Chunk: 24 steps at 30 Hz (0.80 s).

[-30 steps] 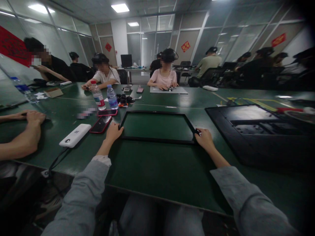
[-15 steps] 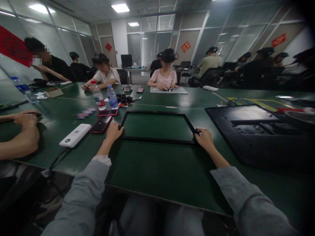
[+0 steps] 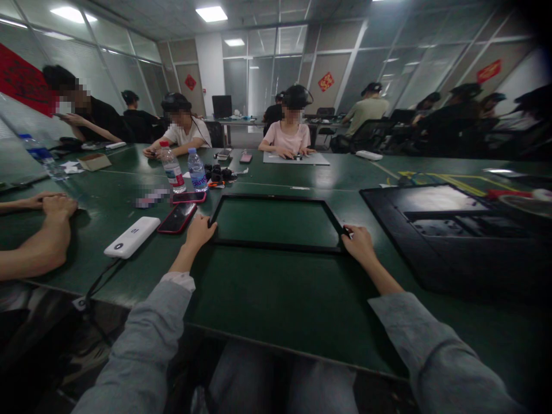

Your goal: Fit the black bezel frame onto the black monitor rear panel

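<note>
A thin black rectangular frame [image 3: 276, 246] lies flat on the green table [image 3: 276, 310] straight ahead of me. My left hand [image 3: 199, 230] grips its near left corner, fingers curled over the edge. My right hand [image 3: 359, 242] holds the near right corner, fingers closed around the bar. Both arms wear grey sleeves.
A black monitor back panel [image 3: 435, 230] lies to the right. Left of the frame are two phones [image 3: 177, 217], a white power bank [image 3: 131, 237] with a cable, and two water bottles [image 3: 172, 168]. A neighbour's hands [image 3: 54, 204] rest at the far left. Other people sit across the table.
The neighbour's hands at the far left shifted slightly. My hands and the frame have stayed put.
</note>
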{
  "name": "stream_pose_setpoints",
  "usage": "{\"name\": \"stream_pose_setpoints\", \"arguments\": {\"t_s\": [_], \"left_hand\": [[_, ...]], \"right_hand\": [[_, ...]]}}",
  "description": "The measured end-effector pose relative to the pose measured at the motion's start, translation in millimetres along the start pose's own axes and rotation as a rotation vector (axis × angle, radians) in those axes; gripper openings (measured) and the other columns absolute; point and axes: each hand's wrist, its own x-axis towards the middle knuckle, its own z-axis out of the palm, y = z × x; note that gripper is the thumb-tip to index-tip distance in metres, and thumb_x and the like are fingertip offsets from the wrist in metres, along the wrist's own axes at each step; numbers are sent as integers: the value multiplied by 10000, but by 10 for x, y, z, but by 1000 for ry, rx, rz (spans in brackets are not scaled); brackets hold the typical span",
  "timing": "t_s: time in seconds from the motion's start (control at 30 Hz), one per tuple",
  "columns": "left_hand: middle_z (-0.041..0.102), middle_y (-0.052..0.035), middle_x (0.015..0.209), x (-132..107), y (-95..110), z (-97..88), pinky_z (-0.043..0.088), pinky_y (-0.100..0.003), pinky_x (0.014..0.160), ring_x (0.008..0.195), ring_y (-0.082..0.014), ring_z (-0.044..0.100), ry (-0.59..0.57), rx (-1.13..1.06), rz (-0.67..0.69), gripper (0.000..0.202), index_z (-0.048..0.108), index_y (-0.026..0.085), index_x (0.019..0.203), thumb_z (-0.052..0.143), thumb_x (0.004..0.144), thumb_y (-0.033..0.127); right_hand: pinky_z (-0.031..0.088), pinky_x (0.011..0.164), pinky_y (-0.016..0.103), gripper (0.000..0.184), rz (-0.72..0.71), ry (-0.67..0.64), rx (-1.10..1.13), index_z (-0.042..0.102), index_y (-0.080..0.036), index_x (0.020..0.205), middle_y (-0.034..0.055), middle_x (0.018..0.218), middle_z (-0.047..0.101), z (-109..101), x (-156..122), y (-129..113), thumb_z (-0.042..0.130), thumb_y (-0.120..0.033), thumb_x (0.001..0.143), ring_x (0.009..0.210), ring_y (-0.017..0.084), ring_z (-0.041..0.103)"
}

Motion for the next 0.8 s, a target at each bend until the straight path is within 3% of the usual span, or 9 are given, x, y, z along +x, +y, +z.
{"name": "stream_pose_setpoints", "arguments": {"t_s": [0.37, 0.63, 0.8], "left_hand": [[617, -173, 1246, -9, 6, -13, 500, -361, 985, 1146, -287, 632, -3, -4, 3, 458, 686, 140, 1235, 496, 981, 471], [620, -171, 1232, 0, -4, -8, 508, -357, 961, 1121, -285, 638, -11, 4, 3, 453, 692, 146, 1208, 499, 977, 484], [622, -172, 1230, -2, -6, 0, 505, -363, 968, 1116, -286, 641, -6, 12, 9, 460, 690, 141, 1217, 485, 982, 480]], "right_hand": [[473, 993, 462, 416, 12, -9, 10, 732, -101, 1123, 152, 940, 679, -2, 6, 10, 547, -208, 766, 961, 288, 616], [475, 992, 470, 448, -21, -17, -17, 719, -49, 1169, 200, 1017, 689, 23, 4, 50, 526, -221, 802, 991, 305, 620], [486, 982, 455, 435, 3, -16, -18, 730, -79, 1149, 173, 992, 695, 11, 21, 23, 543, -207, 779, 970, 296, 624]]}}
